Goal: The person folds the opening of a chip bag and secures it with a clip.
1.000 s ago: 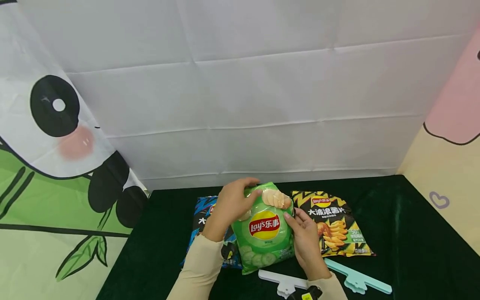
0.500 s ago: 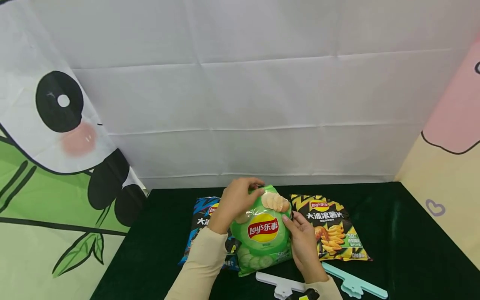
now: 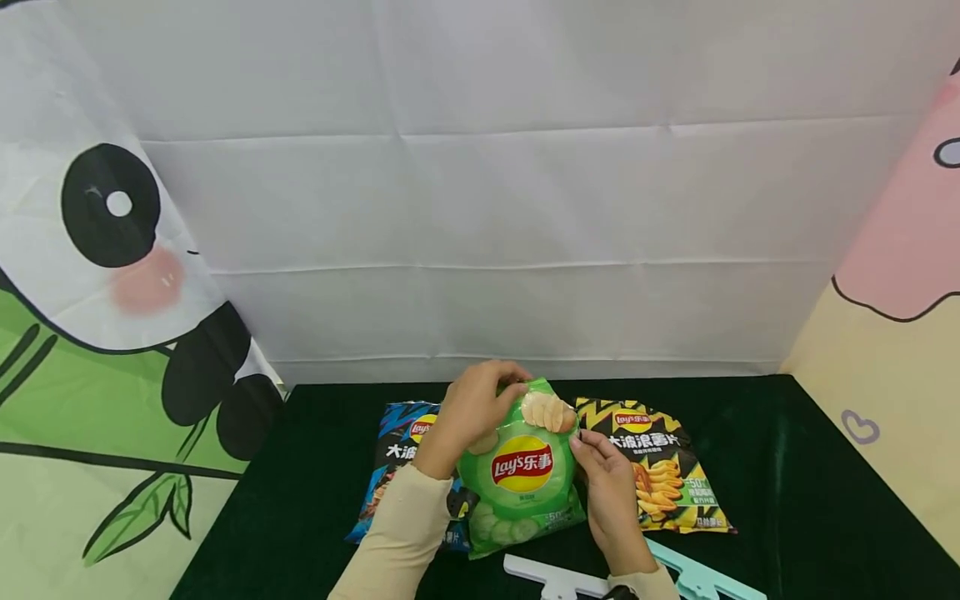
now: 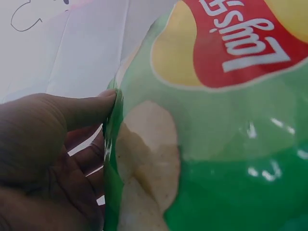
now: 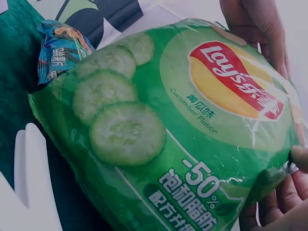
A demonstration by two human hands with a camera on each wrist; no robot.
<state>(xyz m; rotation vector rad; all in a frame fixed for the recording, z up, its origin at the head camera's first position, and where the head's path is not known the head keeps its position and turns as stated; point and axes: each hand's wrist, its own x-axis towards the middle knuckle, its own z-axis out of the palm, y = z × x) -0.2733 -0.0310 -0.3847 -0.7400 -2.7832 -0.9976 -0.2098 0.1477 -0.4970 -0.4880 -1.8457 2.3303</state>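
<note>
A green Lay's cucumber chip bag stands tilted on the dark green table, held between both hands. My left hand grips its upper left corner, thumb on the front and fingers curled behind, as the left wrist view shows on the green bag. My right hand pinches the bag's right edge. In the right wrist view the green bag fills the frame, with the right hand's fingertips at its edge and the left hand at the top.
A blue chip bag lies flat to the left, a black and yellow chip bag to the right. A white sealing clip and a mint-green clip lie at the table's near edge. White backdrop stands behind.
The green bag has been drawn slightly nearer and more upright between the hands. The head view has shifted a little; both grips stay the same.
</note>
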